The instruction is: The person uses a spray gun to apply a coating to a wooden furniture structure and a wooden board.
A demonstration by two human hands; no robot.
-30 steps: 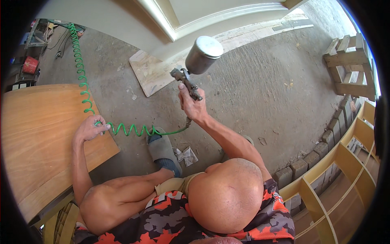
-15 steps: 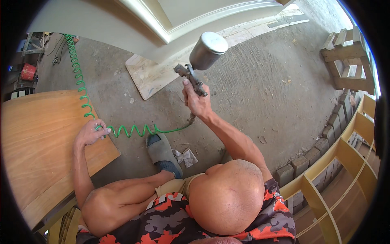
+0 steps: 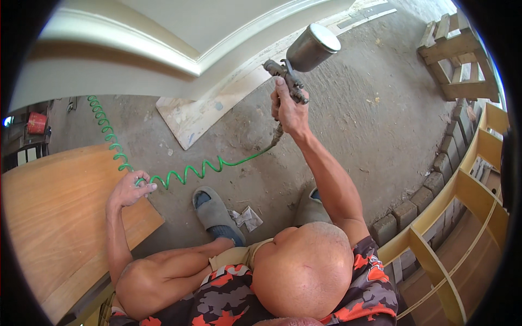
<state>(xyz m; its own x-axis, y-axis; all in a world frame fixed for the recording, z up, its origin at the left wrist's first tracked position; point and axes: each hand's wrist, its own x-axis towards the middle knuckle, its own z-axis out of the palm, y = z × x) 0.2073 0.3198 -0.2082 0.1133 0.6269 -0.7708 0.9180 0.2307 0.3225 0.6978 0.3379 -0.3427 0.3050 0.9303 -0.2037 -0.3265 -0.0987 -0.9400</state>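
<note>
My right hand (image 3: 292, 111) is closed round the handle of a metal spray gun (image 3: 289, 81), held out ahead of me at arm's length. A silver paint cup (image 3: 311, 50) with a pale lid tops the gun and leans to the right. From the gun's lower end a green coiled air hose (image 3: 187, 173) stretches left. My left hand (image 3: 132, 188) grips its coils at the edge of the wooden panel. Beyond the gun stands a large cream panel with raised moulding (image 3: 179, 60).
A flat wooden panel (image 3: 70, 201) lies at my left. On the floor, a paint-stained board (image 3: 201, 117) reaches under the cream panel. A wooden pallet frame (image 3: 462, 60), a row of bricks (image 3: 405, 214) and a yellowish slatted frame (image 3: 435, 261) line the right. A crumpled paper (image 3: 248, 218) lies near my foot.
My right hand has carried the spray gun farther out and to the right, stretching the hose. The cream panel fills more of the upper left. My left hand keeps its grip.
</note>
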